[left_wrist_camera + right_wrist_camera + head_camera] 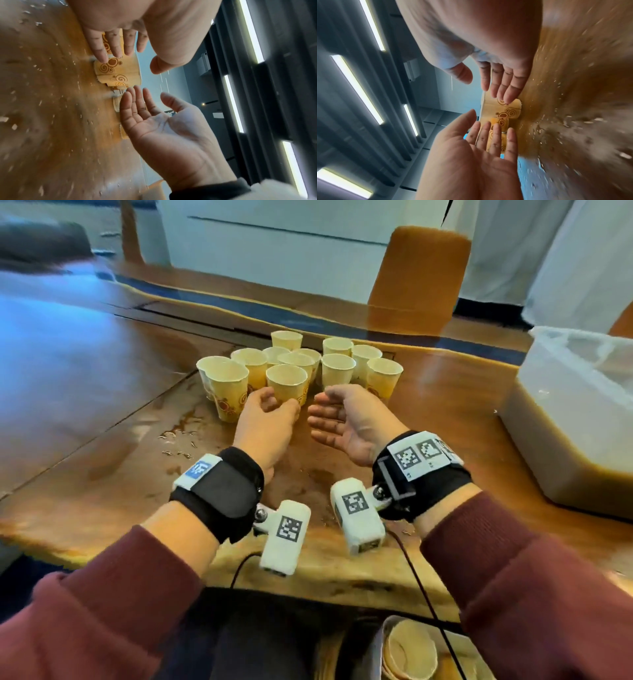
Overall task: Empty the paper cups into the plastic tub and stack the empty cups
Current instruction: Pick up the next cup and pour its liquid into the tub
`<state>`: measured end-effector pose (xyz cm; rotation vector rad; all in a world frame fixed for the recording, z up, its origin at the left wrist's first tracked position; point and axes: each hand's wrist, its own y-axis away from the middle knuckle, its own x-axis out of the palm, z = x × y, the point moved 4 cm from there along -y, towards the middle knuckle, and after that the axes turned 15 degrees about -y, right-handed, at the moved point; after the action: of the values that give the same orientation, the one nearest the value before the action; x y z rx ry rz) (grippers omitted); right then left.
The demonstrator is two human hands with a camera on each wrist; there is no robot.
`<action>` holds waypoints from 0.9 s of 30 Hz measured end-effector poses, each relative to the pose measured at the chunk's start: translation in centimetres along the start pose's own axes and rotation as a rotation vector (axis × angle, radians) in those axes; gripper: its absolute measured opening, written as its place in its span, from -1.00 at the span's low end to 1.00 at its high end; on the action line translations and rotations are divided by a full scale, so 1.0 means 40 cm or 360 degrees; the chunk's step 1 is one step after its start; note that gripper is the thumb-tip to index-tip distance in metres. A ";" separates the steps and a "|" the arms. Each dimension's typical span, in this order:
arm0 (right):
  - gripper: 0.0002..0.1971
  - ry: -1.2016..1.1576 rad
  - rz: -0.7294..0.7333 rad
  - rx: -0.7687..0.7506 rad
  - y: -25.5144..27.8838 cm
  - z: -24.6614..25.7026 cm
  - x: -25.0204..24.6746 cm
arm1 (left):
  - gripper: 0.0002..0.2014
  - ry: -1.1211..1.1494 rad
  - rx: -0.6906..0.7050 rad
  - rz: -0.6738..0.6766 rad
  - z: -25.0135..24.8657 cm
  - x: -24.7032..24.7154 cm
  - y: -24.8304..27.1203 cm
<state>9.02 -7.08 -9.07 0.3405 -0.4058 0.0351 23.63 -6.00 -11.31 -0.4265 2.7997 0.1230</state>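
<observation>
I seem to be working in an office meeting room. The long wooden tabletop (445,412) has a polished top and a recessed cable hatch (191,318) down its middle, the kind a conference room has. An orange upholstered chair (419,272) is pushed in on the far side, with pale curtains (565,248) behind it. From the wrist views I see long strip lights (357,88) set between dark ceiling slats.
</observation>
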 end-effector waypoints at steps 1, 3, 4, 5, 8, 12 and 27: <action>-0.78 0.0018 -0.0012 0.0003 -0.031 0.002 0.007 | -0.40 -0.0051 0.0020 -0.0015 0.002 0.001 -0.027; -0.83 0.0047 -0.0027 -0.0001 -0.097 0.009 0.024 | -0.31 -0.0108 0.0009 -0.0001 0.011 0.010 -0.084; -0.85 0.0057 -0.0022 -0.0005 -0.122 0.011 0.030 | -0.30 -0.0134 0.0002 0.0021 0.018 0.018 -0.106; -0.86 0.0072 -0.0005 -0.0003 -0.146 0.011 0.035 | -0.32 -0.0175 0.0017 0.0037 0.022 0.026 -0.127; -0.66 0.0106 0.0102 0.0016 -0.199 -0.003 0.051 | -0.32 -0.0292 0.0110 0.0009 0.033 0.047 -0.164; -0.50 0.0079 0.0124 0.0002 -0.212 -0.018 0.045 | -0.22 -0.0460 0.0174 -0.0045 0.043 0.057 -0.167; -0.74 0.0138 0.0030 -0.0310 0.088 0.146 -0.167 | -0.10 -0.0510 0.0552 0.0107 -0.102 0.216 0.040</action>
<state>0.30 -5.46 -5.55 0.1427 -0.3233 0.0284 14.13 -7.40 -10.06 -0.2070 2.4522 -0.2552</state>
